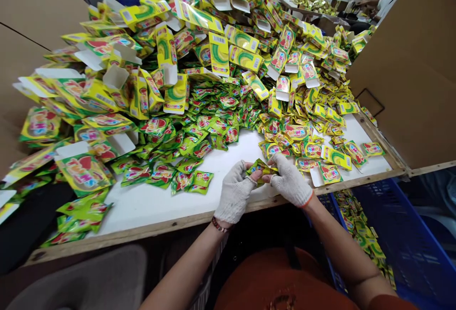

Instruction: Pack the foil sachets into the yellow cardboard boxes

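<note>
Between my two gloved hands, just over the table's front edge, is a small green and yellow candy packet (261, 166). My left hand (235, 190) wears a white knit glove with bare fingertips and pinches the packet's left side. From the right, my right hand (290, 181), gloved the same way, closes its fingers on the other side. Whether more than one packet is held I cannot tell. Green candy packets (192, 182) lie loose to the left of my hands. Small yellow and green boxes (329, 172) lie close to the right.
A tall heap of open-flapped boxes (167, 53) covers the back of the white table (142, 205). Cardboard panels (409, 72) stand at both sides. Below the right edge, a blue crate (409, 243) holds packed boxes. Part of another person shows at the far right.
</note>
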The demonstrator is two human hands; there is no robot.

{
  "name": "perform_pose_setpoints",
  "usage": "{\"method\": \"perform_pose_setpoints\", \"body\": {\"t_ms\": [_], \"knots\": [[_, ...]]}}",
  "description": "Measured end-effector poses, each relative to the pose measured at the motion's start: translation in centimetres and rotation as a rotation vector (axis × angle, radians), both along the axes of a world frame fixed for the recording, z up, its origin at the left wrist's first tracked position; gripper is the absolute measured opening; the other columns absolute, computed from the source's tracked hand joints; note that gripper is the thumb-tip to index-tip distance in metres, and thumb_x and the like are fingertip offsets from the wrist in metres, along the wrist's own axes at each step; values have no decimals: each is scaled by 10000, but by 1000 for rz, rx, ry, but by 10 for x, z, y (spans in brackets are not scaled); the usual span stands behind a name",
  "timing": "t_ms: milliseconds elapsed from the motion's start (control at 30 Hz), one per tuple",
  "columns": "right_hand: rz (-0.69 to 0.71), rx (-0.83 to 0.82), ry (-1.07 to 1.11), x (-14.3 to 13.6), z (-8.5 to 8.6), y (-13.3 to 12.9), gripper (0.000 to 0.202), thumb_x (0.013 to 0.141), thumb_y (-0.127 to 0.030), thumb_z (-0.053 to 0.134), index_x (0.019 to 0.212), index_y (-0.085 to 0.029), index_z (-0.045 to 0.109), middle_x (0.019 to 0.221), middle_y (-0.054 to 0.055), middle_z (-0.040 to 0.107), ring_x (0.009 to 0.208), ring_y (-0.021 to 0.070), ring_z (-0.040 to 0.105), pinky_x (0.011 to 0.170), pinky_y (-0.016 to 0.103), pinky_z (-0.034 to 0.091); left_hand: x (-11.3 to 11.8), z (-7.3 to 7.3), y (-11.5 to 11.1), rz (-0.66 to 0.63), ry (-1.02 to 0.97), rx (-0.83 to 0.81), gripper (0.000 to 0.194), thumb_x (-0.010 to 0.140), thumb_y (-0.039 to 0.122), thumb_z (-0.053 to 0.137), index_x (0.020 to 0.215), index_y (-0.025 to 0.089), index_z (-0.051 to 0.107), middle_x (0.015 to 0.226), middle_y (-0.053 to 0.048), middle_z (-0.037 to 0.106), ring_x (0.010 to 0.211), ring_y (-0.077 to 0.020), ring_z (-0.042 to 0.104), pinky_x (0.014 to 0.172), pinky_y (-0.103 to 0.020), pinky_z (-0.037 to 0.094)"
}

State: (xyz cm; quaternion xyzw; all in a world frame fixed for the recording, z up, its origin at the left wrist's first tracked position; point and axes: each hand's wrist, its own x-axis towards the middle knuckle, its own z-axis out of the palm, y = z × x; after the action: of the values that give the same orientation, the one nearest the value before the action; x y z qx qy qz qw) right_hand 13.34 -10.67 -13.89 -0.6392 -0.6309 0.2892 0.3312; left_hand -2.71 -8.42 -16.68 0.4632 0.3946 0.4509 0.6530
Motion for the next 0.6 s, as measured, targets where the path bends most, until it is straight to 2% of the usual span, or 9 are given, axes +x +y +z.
{"method": "perform_pose_setpoints", "body": {"t_ms": [67,133,200,267,367,467,533,600], "knots": [[-32,63,49,-3,-3,-4,381,796,-352,638,1126,-189,539,1020,73,642,889,209,610,794,338,494,6,1,-3,53,-15,65,367,764,447,742,960,161,620,867,-29,676,739,-139,623,665,-250,509],[-14,91,217,-3,-6,-7,373,834,-403,591,1133,-187,541,1073,96,646,917,219,632,810,356,522,12,4,-3,84,15,169,319,791,439,718,955,174,649,917,-33,673,819,-156,624,748,-277,514],[-8,51,429,1,-6,-9,373,853,-467,559,1104,-191,550,1020,85,660,806,199,652,698,334,555,17,8,2,94,100,316,262,830,432,673,916,184,676,957,-43,661,903,-178,613,825,-306,502],[-69,-2,558,9,-4,-11,410,836,-518,581,1100,-205,554,971,63,667,688,177,644,571,302,551,22,12,13,89,224,480,273,902,430,568,864,185,684,974,-60,649,960,-197,592,873,-329,482],[-223,33,507,29,1,-15,411,799,-522,642,1058,-209,575,885,34,663,605,149,607,486,259,507,34,15,36,23,506,709,335,966,390,432,842,171,654,944,-82,634,945,-211,572,861,-348,461],[-327,163,357,47,6,-19,363,797,-493,657,983,-190,585,779,13,635,586,127,560,495,235,464,51,15,57,-102,884,921,237,878,375,587,956,154,624,997,-104,623,959,-253,561,848,-370,443],[-343,216,292,56,10,-20,329,807,-470,650,965,-188,586,776,11,631,626,130,562,539,237,464,60,15,65,-163,1083,993,332,809,350,659,1065,146,600,1054,-124,613,988,-283,558,852,-386,433],[-331,238,241,62,12,-21,290,818,-445,641,950,-191,596,803,15,636,680,139,577,592,247,476,58,17,67,-195,1200,1001,370,794,325,649,1110,144,583,1055,-134,608,976,-294,564,834,-391,430]]}}
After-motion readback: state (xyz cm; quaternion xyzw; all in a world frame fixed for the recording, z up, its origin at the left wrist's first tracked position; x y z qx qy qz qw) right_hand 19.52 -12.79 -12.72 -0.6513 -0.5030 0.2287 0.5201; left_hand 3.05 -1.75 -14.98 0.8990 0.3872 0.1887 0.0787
